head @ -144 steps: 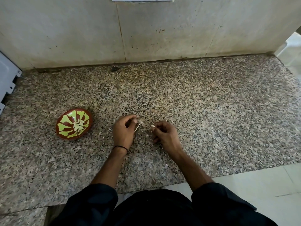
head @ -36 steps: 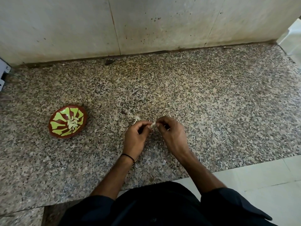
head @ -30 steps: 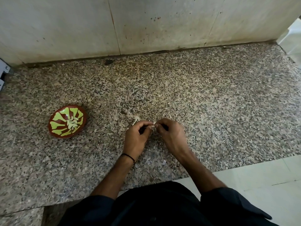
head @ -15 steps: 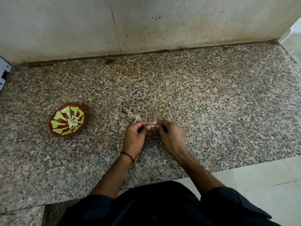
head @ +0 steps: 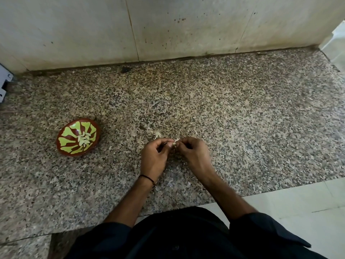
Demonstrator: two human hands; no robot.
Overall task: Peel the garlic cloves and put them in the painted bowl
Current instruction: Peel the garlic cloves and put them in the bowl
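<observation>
A small pale garlic clove [head: 175,143] sits between the fingertips of both hands above the speckled granite counter [head: 242,128]. My left hand [head: 154,158] pinches it from the left, and my right hand [head: 194,155] pinches it from the right, fingers curled. Most of the clove is hidden by the fingers. The painted bowl [head: 64,149], red-brown with yellow-green petals, stands on the counter well to the left of my hands. Several peeled cloves [head: 85,140] lie in its middle.
A scrap of papery garlic skin [head: 157,135] lies on the granite just beyond my left hand. A stained wall [head: 168,25] closes the back of the counter. A white object [head: 4,81] juts in at the far left. Pale floor tiles [head: 308,212] lie at the lower right.
Over the last second both hands stay together at the same spot, the fingertips working the clove slightly. Earlier the hands were apart, each holding a bit. The bowl has not moved.
</observation>
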